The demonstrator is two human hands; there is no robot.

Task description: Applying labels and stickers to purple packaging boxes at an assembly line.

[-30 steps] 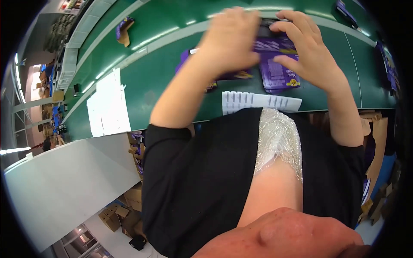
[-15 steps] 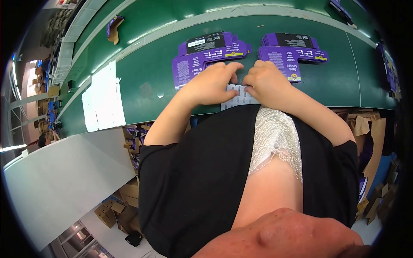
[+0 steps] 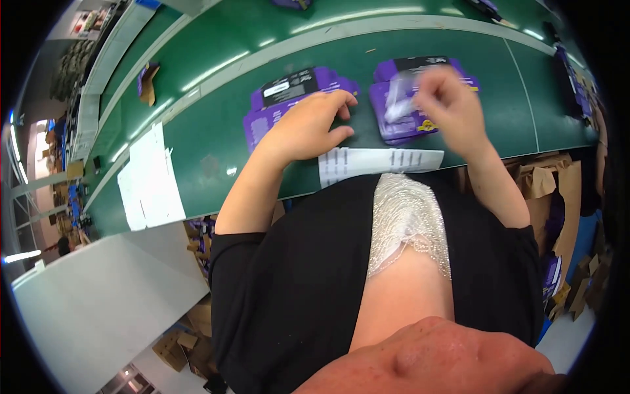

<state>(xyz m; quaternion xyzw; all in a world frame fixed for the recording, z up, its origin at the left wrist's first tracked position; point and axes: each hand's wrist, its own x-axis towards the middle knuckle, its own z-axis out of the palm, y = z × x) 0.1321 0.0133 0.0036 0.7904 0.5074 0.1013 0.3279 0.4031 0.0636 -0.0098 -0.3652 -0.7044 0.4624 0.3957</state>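
My left hand [image 3: 308,126] is open over the near edge of the left stack of flat purple cartons [image 3: 260,121], thumb and fingers apart. Raised at the right side of the other purple carton stack [image 3: 388,132], my right hand [image 3: 456,111] has its fingers pinched together. A whitish, see-through sticker [image 3: 399,104], smeared by motion, reaches from those fingertips across the top carton. Between my hands and my body lies a white sheet of printed labels [image 3: 377,163] on the green table, its near edge partly hidden by my chest.
White papers [image 3: 151,174] lie on the green table [image 3: 216,125] at left. A folded purple-and-brown carton piece [image 3: 147,84] sits farther back. Purple packages [image 3: 574,88] stand at the far right edge. A brown cardboard box [image 3: 558,190] is below the table at right.
My right hand has lifted from the label sheet and moved up and right over the right carton stack, with the sticker at its fingers. More of the label sheet is uncovered.
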